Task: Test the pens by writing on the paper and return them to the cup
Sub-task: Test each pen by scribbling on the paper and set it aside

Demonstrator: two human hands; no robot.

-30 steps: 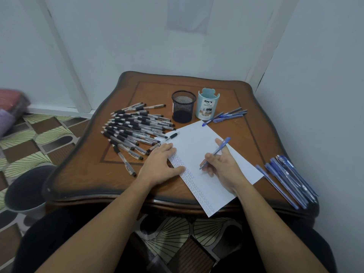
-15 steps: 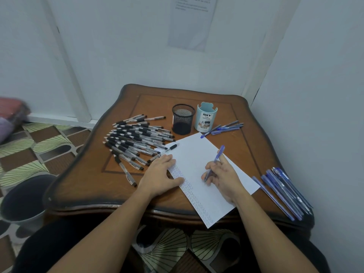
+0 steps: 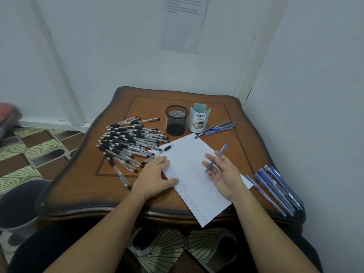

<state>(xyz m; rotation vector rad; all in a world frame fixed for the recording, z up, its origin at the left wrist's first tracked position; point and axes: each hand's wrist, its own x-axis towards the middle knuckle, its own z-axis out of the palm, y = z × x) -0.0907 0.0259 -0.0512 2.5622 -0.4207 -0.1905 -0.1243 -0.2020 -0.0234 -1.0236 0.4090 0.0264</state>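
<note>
A white sheet of paper (image 3: 189, 158) lies slanted on the wooden table (image 3: 78, 186), with rows of small marks along its left edge. My left hand (image 3: 155, 176) rests flat on that edge, fingers straight. My right hand (image 3: 222, 174) is lifted off the sheet, palm turned up, and pinches a blue pen (image 3: 217, 156) between thumb and fingers, its tip clear of the paper. A black mesh cup (image 3: 176, 120) and a light blue cup (image 3: 200, 119) stand side by side behind the paper.
Several black-grip pens (image 3: 128, 140) lie spread on the left of the table. A few blue pens (image 3: 218, 128) lie beside the blue cup, and several more blue pens (image 3: 275, 188) lie near the right edge. A dark bucket (image 3: 17, 203) stands on the patterned floor at left.
My right hand has raised the blue pen from the paper and turned palm up. The left hand stays on the sheet. The camera has tilted upward.
</note>
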